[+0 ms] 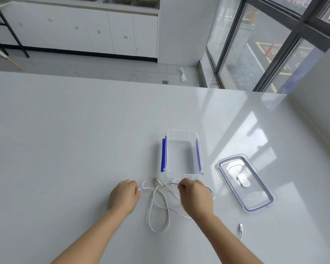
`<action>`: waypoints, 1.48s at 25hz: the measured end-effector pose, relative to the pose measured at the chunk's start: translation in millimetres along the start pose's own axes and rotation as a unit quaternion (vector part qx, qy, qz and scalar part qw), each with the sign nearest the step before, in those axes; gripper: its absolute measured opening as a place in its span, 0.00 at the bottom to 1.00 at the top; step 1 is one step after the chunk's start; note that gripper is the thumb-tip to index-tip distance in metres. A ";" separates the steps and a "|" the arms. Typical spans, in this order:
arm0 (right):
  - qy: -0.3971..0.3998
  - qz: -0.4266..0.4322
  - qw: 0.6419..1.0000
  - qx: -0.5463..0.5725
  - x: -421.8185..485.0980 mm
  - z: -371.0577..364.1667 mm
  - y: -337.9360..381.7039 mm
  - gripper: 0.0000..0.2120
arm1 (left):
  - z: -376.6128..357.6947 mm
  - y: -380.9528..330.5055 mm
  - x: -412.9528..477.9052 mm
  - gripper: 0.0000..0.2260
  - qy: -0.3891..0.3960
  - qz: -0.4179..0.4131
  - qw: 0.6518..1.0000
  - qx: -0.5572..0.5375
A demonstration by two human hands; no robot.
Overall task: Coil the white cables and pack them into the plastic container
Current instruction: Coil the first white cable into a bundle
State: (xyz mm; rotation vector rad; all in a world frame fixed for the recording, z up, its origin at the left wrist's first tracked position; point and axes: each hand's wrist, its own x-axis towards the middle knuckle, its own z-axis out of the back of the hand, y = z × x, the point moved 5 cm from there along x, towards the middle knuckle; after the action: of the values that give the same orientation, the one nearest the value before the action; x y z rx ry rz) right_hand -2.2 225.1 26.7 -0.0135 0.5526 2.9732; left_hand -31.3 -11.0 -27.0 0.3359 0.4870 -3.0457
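Observation:
White cables (159, 206) lie in loose tangled loops on the white table, just in front of a clear plastic container (182, 134) with blue side clips. The container stands open and holds nothing. My left hand (124, 196) pinches a cable end at the left of the tangle. My right hand (195, 197) pinches a cable near a plug at the right of the tangle, its fingers curled. A separate cable end with a plug (241, 228) shows beside my right forearm.
The container's clear lid (245, 182) lies flat on the table to the right of the container. The white table (65, 140) stretches wide to the left and back. A wall (318, 92) borders the table's right side.

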 end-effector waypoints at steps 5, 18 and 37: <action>-0.010 -0.108 0.993 0.047 0.3 28.9 -44.3 0.07 | 5.2 35.0 -17.8 0.10 0.014 0.174 0.940 -0.293; 0.112 0.165 0.934 0.298 -15.5 23.3 81.3 0.07 | 110.4 -49.7 -55.1 0.09 0.114 0.033 0.704 -0.700; 0.318 0.153 0.895 0.273 -41.6 7.6 51.8 0.13 | 174.2 -70.0 -62.3 0.17 0.089 -0.015 0.599 -0.796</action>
State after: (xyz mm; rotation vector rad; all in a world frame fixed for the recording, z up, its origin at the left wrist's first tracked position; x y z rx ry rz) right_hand 33.2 175.1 53.5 -0.9492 1.5728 2.9215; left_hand -11.4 1.3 169.4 0.4038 2.6450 -1.3655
